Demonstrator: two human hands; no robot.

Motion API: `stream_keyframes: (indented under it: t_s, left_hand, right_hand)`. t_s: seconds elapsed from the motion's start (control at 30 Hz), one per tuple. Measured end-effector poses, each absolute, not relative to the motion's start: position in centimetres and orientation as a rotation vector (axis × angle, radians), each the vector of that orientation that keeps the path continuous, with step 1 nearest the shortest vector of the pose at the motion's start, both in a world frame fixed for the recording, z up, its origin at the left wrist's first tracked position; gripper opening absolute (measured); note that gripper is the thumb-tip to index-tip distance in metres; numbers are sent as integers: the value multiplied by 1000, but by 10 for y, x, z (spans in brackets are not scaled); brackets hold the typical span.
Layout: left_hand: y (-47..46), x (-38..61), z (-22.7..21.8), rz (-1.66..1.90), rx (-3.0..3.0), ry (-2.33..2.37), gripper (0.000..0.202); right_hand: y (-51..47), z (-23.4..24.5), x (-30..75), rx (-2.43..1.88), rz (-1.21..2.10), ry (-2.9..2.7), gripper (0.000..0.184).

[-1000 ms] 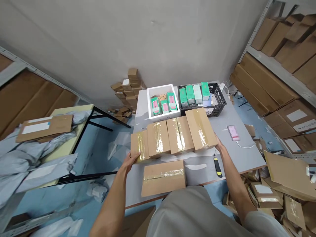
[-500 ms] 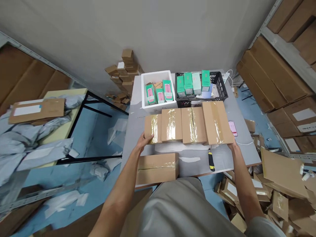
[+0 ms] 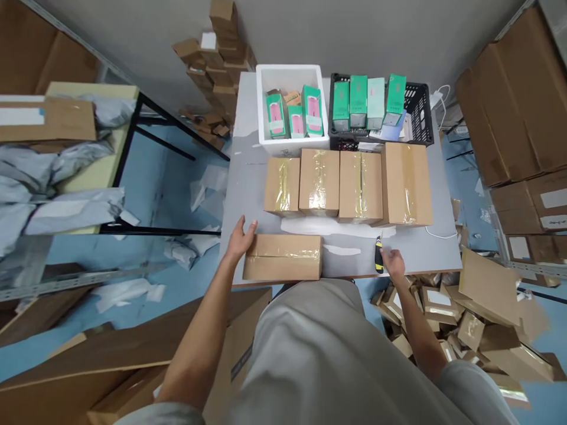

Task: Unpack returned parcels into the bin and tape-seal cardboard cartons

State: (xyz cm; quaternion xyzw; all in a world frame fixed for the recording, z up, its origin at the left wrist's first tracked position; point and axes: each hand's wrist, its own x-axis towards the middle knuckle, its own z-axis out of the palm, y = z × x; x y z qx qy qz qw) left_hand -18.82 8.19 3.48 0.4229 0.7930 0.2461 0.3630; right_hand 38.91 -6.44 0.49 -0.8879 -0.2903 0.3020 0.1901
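Observation:
A row of several taped cardboard boxes (image 3: 319,183) stands across the table. In front of its left end lies a long taped carton (image 3: 282,258), close to the table's front edge. My left hand (image 3: 241,237) is at that carton's upper left corner, fingers spread and holding nothing. Toward the right, a black and yellow utility knife (image 3: 379,256) lies on the tabletop. Right beside its handle is my right hand (image 3: 393,264), fingers apart; whether the fingertips touch the handle I cannot tell.
Behind the row stand a white foam box (image 3: 261,106) and a black crate (image 3: 424,115), both holding green boxes. Grey parcels (image 3: 75,212) lie on a side table at left. Discarded cartons (image 3: 443,307) are heaped on the floor at right. A large open carton (image 3: 133,354) is at lower left.
Both hands have left the ends of the box row. My left hand came down to the long carton, my right hand to the knife. The view has tilted downward.

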Motion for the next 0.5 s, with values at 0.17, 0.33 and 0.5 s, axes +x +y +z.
stream_keyframes:
  t_s: [0.17,0.33,0.5]
  left_hand:
    - [20,-200,26,638,900,1984,88]
    - [-6,-197,15,733,894,1819,97]
    - [-29,-180,3,818,851,1651,111]
  right_hand:
    - [-76,-4,350,-2630,864,-967,54]
    - [-56,5,317,-2560,876,-1131,48]
    - [-46,29,275,-2356,990,-1289,44]
